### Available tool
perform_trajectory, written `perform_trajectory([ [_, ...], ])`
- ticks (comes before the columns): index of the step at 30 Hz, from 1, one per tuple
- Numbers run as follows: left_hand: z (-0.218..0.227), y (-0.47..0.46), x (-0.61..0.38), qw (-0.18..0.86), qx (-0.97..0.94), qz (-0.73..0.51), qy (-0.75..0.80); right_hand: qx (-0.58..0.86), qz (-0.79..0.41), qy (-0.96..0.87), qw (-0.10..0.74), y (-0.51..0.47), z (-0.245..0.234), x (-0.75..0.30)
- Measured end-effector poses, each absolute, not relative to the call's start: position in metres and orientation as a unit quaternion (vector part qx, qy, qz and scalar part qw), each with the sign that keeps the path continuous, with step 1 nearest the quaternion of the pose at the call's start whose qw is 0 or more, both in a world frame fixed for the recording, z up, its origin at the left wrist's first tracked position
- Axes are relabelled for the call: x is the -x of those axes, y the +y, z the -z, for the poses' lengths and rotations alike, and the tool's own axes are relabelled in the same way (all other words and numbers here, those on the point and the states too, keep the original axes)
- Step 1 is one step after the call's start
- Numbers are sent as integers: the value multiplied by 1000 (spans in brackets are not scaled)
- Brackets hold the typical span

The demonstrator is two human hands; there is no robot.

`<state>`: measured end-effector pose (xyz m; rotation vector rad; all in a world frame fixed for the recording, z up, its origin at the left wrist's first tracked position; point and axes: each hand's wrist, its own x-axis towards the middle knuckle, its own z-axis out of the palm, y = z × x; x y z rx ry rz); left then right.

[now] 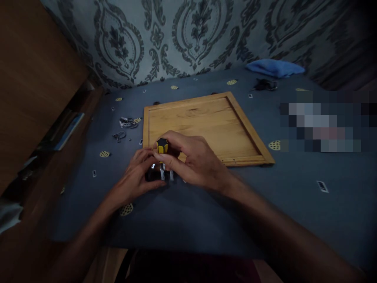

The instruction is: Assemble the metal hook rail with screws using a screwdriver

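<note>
A wooden panel with a raised frame (pixel 203 125) lies on the dark blue patterned cloth. At its near left corner my right hand (pixel 194 159) is closed around a screwdriver with a yellow and black handle (pixel 162 146), held upright. My left hand (pixel 140 173) is beside the screwdriver, fingertips at the panel's edge and thumb stretched below. Between the two hands shows a shiny metal fitting, hinge-like (pixel 162 173), jutting from the panel's near edge. The screwdriver's tip is hidden, and I cannot tell whether my left fingers grip the fitting.
Left of the panel lie metal hinge-like parts (pixel 128 122) and a smaller dark piece (pixel 119 136). A blue cloth (pixel 275 67) and a dark tangled item (pixel 265 84) rest at the back right. Wooden furniture (pixel 35 78) borders the left side; a patterned wall rises behind.
</note>
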<state>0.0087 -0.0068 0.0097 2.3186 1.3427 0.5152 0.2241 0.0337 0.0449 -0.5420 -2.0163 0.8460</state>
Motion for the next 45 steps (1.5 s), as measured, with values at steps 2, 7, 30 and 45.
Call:
perform_trajectory([
  [2,-9,-7,-8,207,-830,-182,484,213,-333,-814,426,35,-45,-225],
  [7,-9,-7,-9,213,-824,-184,491,207,-313,-825,423,36,-43,-226],
  [30,-11,-7,-10,212,-819,-180,502,194,-370,-822,387,39,-48,-225],
  [45,-10,-7,-10,215,-818,-174,505,228,-335,-795,451,37,-40,-218],
])
